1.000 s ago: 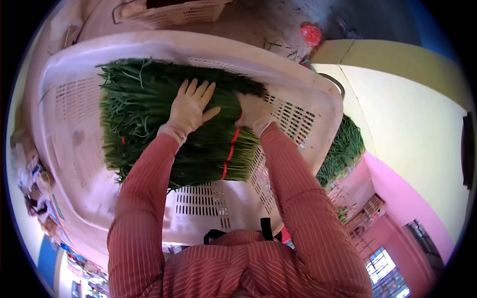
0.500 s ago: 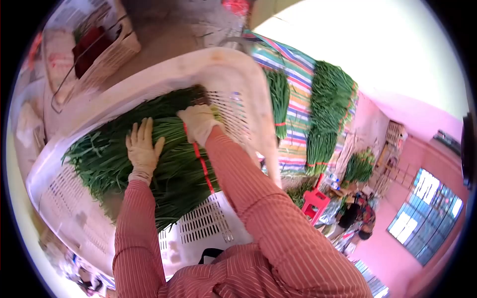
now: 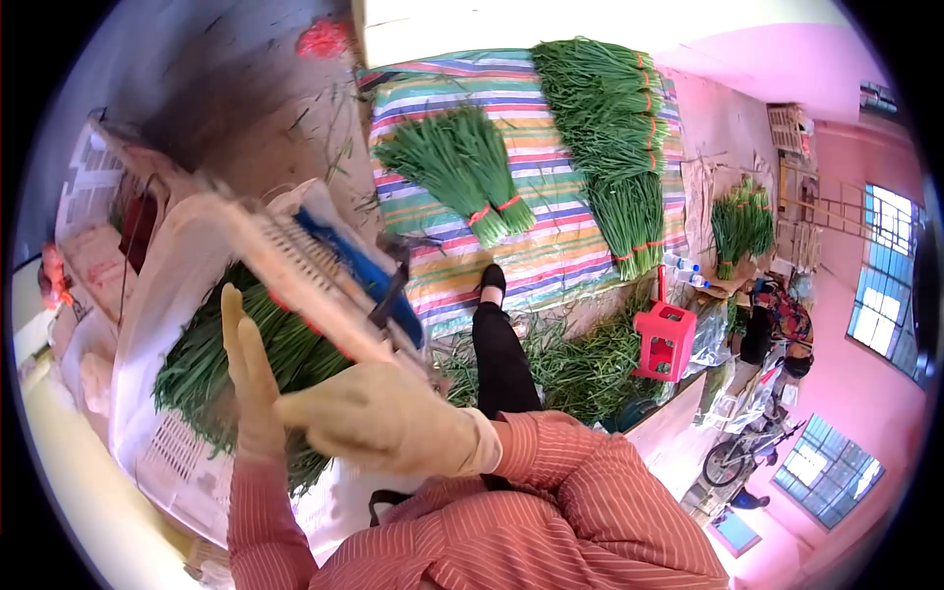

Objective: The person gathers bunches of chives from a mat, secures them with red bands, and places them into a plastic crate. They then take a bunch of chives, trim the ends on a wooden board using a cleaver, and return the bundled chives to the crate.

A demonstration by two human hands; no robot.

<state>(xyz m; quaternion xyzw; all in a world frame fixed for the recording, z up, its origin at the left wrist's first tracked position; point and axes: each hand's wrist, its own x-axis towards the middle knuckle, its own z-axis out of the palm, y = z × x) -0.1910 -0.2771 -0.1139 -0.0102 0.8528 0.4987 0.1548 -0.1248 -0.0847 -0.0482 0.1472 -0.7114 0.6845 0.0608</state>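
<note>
Note green bundles [image 3: 202,359] inside the white crate [image 3: 177,280]. Above the crate, observe left hand [image 3: 254,388] open, right hand [image 3: 393,418] half-curled, with grip impossible to tell. Could bruise bundles against crate through hard pressing.

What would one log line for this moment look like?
left hand: fingers extended, over basket | right hand: near left hand, contact unclear | basket: holds leafy greens | striped sheet: tied green bundles on it
</note>
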